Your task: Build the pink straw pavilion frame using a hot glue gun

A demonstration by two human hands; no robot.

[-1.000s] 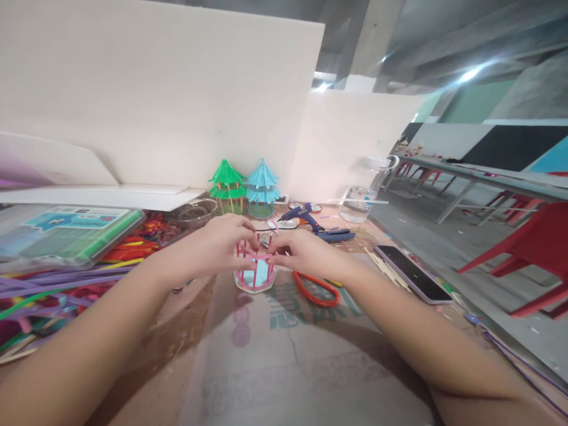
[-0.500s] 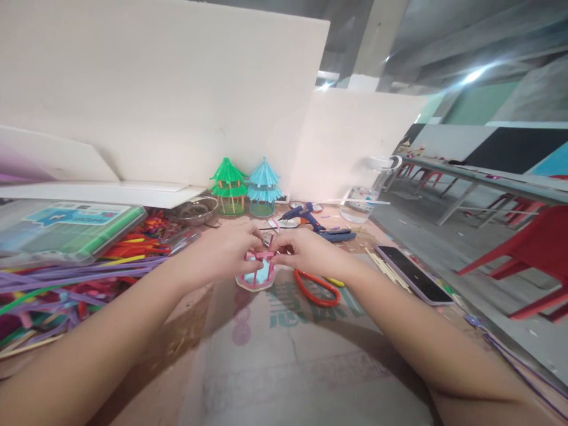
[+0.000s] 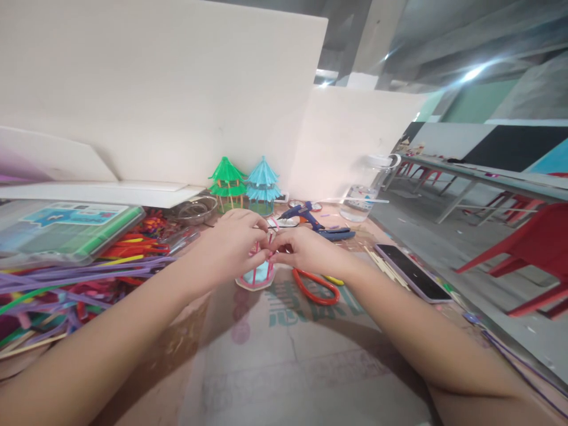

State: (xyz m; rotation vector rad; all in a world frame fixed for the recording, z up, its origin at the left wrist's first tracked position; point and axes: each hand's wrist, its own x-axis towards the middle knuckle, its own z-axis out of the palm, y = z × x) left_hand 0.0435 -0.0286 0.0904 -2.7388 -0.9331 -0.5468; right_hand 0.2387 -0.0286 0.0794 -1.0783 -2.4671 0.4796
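Observation:
A small pink stick frame (image 3: 258, 273) with a light blue panel stands on a clear base in the middle of the table. My left hand (image 3: 235, 241) pinches the top of the pink sticks from the left. Meeting it from the right, my right hand (image 3: 296, 248) is closed on the same sticks. The fingertips of both hands touch above the frame and hide its upper part.
Green (image 3: 228, 184) and blue (image 3: 262, 186) pagoda models stand at the back by a white board. A glue gun (image 3: 303, 214), red-handled scissors (image 3: 315, 288), a phone (image 3: 411, 273) and a glass jar (image 3: 357, 203) lie right; pipe cleaners (image 3: 75, 278) and a plastic case (image 3: 71, 228) left.
Both hands have drawn closer together and slightly higher over the pink frame, so the fingers now cover more of its top. The view has shifted a little.

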